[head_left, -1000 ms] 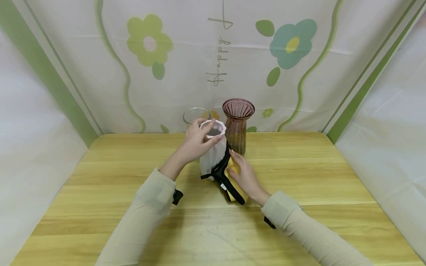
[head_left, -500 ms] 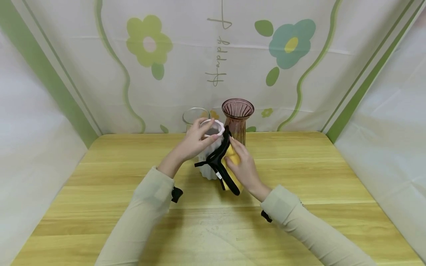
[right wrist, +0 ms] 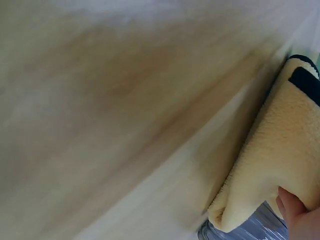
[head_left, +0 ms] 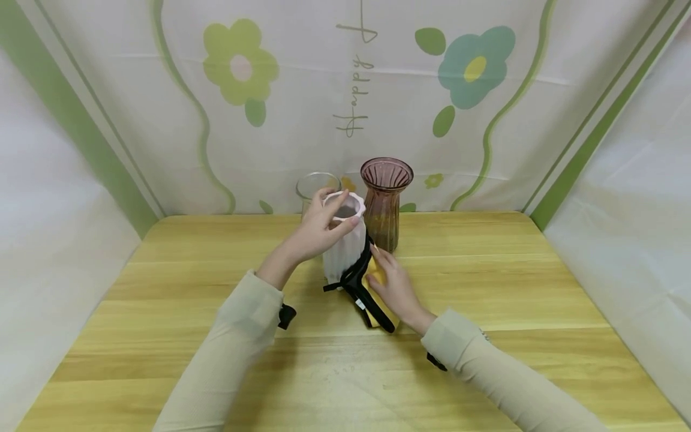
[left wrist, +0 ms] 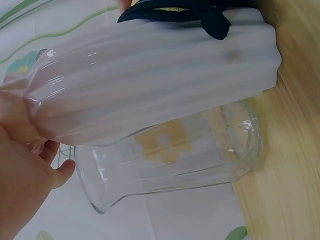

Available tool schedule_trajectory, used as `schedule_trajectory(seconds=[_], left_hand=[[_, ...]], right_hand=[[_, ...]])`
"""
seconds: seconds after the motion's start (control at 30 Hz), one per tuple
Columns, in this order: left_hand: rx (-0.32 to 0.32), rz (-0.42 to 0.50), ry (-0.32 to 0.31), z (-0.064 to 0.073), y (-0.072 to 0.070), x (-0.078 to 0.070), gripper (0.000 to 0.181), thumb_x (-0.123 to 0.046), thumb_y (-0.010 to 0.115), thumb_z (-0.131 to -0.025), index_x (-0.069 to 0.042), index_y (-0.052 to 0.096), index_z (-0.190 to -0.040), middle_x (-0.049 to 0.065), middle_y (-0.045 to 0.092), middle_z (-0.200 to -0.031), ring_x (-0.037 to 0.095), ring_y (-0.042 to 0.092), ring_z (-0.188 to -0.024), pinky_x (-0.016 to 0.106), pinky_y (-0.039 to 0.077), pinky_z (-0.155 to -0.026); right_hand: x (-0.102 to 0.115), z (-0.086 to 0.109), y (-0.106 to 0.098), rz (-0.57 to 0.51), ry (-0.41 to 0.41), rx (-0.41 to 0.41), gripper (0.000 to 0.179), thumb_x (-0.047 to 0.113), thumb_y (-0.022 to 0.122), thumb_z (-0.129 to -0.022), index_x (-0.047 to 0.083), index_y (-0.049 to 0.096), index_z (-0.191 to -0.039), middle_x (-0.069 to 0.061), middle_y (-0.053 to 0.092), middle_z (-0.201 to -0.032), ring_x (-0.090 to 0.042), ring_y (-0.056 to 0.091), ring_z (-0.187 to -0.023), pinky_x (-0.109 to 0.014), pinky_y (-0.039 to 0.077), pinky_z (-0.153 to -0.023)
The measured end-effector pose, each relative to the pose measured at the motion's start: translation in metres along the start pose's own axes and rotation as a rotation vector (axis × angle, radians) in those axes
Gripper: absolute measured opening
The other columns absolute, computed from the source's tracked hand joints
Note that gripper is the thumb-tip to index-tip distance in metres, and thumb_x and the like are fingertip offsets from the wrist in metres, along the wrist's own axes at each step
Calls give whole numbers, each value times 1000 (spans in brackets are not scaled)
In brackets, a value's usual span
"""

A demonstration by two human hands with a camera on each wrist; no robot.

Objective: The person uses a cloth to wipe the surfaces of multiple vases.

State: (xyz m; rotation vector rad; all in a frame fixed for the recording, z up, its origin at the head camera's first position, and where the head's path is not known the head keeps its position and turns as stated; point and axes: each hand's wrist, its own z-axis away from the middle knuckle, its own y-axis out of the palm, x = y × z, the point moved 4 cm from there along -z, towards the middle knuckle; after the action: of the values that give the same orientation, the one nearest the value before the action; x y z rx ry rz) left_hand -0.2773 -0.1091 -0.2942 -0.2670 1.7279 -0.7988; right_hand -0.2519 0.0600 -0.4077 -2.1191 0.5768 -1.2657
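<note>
A white, ribbed vase (head_left: 340, 258) with a scalloped rim stands on the table in the middle of the head view. My left hand (head_left: 315, 233) grips it at the rim, thumb on the near side and fingers across the top. In my right hand (head_left: 398, 289) is a fluffy yellow cloth (right wrist: 272, 155) with black edging, folded over and held against the vase's lower right side. The left wrist view has the vase (left wrist: 150, 82) filling its upper half, the cloth's black edge touching it. Some right fingers are hidden by the cloth.
A clear glass vase (left wrist: 165, 172) stands just behind the white one, mostly hidden in the head view. Behind and to the right is a purple-to-amber ribbed glass vase (head_left: 385, 207). A printed flower curtain (head_left: 302, 90) hangs along the table's (head_left: 189, 336) back edge.
My right hand has slid the cloth up the side of the white vase and back down again. The left hand has kept its hold on the rim.
</note>
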Motion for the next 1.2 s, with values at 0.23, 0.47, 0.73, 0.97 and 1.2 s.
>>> schedule_trajectory(seconds=[0.23,0.47,0.73,0.97,1.2], left_hand=[[-15,2,20,0,0,0,66,-35,49,-99,-15,20,-153,20,4,-157,36,56,-120,43,48,-101],[-12,12,33,0,-4,5,70,-34,55,-96,-13,20,-153,18,15,-156,32,55,-116,43,48,-101],[34,49,42,1,-2,7,68,-32,50,-99,-14,15,-154,13,10,-159,33,52,-120,45,46,-102],[-6,6,32,0,1,7,76,-39,48,-98,-11,7,-155,11,6,-160,26,55,-113,39,50,-97],[-63,-100,41,1,0,7,75,-43,50,-97,-9,15,-154,17,15,-155,25,56,-111,42,49,-96]], right_hand=[[2,-4,-5,-37,3,-7,63,8,66,-88,4,40,-145,-26,45,-141,-44,51,-123,-54,46,-99],[16,-15,-22,-76,-96,-106,64,0,68,-83,2,44,-142,-27,48,-138,-44,50,-125,-54,44,-102],[25,-21,-31,-111,-124,-135,64,-2,66,-83,5,44,-142,-24,48,-139,-42,48,-127,-54,44,-102],[21,-19,-27,-117,-73,-99,64,1,64,-84,4,42,-144,-26,43,-142,-44,46,-128,-56,43,-102],[6,-11,-11,-50,4,-21,65,4,65,-85,4,40,-145,-27,44,-141,-44,49,-124,-54,46,-99]])
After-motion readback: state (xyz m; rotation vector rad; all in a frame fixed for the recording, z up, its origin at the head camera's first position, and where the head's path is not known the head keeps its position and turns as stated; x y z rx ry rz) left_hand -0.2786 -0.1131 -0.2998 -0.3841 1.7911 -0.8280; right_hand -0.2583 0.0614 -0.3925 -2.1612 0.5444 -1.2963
